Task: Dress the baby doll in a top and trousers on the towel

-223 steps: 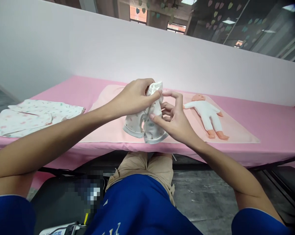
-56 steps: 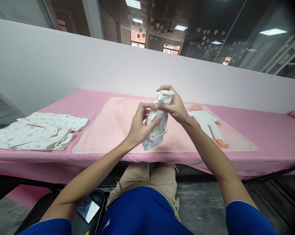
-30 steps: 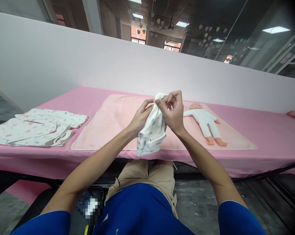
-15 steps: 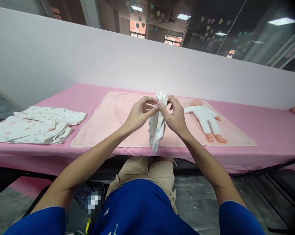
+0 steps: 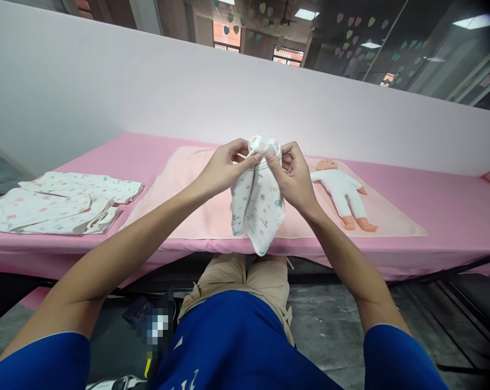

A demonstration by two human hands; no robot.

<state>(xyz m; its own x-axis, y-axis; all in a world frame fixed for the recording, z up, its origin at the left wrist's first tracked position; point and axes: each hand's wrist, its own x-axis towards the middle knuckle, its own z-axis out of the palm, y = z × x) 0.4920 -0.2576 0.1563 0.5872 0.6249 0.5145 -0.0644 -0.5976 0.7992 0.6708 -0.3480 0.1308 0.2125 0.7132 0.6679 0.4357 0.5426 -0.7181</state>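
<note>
Between my two hands hangs a small white printed baby cloth (image 5: 263,208), its top edge a gathered, rolled white band and its lower end tapering to a point. At the left of the band, my left hand (image 5: 232,165) pinches it between thumb and fingers. My right hand (image 5: 291,173) grips the band's right side, its thumb pressed on the front and the other fingers curled behind. The cloth is held above the near edge of a peach mat (image 5: 180,200). Whether it is a hat or another garment I cannot tell.
A baby doll (image 5: 342,189) in white lies on its back on the mat's right part. Folded printed baby clothes (image 5: 58,208) lie on the pink-covered table (image 5: 452,211) at the left. Behind stands a low white wall (image 5: 229,97); a black chair (image 5: 472,309) is at the lower right.
The cloth has been spread wider and now faces me with its print showing. My hands have moved slightly apart and up, still holding the band.
</note>
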